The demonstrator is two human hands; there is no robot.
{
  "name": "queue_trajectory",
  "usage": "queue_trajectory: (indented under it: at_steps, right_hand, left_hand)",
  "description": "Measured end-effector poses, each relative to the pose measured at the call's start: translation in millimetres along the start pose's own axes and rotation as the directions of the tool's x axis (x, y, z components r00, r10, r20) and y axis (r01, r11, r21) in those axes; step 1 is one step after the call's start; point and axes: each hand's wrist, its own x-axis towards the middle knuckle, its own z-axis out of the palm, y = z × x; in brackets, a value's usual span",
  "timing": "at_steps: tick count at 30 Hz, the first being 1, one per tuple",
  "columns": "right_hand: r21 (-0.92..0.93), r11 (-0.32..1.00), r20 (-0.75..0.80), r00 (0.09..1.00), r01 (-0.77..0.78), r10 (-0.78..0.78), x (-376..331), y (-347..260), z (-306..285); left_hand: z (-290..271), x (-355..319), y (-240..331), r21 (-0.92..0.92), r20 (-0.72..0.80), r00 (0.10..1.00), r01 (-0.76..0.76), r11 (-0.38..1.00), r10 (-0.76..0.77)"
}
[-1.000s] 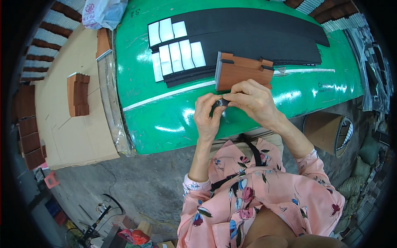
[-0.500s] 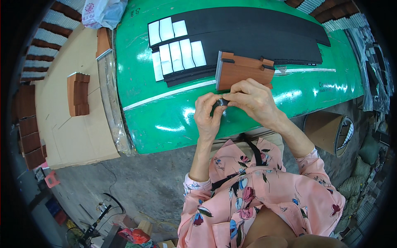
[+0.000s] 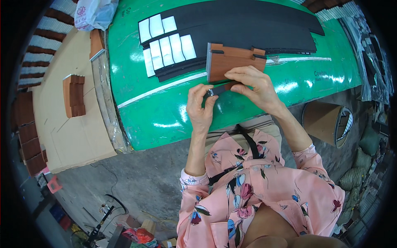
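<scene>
A short dark strip (image 3: 222, 89) runs between my two hands over the near part of the green table. My left hand (image 3: 199, 106) pinches its left end, where a small shiny black piece (image 3: 211, 92) shows between thumb and fingertips. My right hand (image 3: 257, 87) is closed at the strip's other end, and its fingers overlap the near edge of a stack of reddish-brown boards (image 3: 231, 62). Whether those fingers also grip the boards I cannot tell. The stack has a grey left edge and black pieces (image 3: 259, 56) at its far corners.
Long black sheets (image 3: 248, 29) with white rectangular pieces (image 3: 171, 50) lie farther back on the green table (image 3: 165, 115). Left of it, a cardboard-covered surface (image 3: 49, 140) bears another brown stack (image 3: 75, 96). A white plastic bag (image 3: 95, 14) sits far left; a brown bin (image 3: 322, 122) stands right.
My right hand has drawn away from my left and up against the brown boards. The dark strip now shows stretched between the hands. The whole view has shifted slightly.
</scene>
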Motion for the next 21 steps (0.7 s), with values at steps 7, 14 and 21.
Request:
queue_trajectory:
  at_steps: [7,14,21]
  right_hand:
    - [-0.085,0.993,-0.050,0.995,0.082,-0.087,-9,-2,9]
    - [-0.110,0.987,-0.094,0.987,0.121,-0.131,-14,-2,17]
    - [-0.112,0.973,-0.109,0.971,0.199,-0.212,-13,-1,15]
  left_hand:
    - [5,-4,-7,-0.060,-0.109,0.989,-0.109,0.992,0.102]
    - [12,-4,-8,0.273,-0.094,0.933,-0.311,0.910,0.347]
    - [7,-1,-4,0.448,-0.023,0.902,-0.377,0.811,0.432]
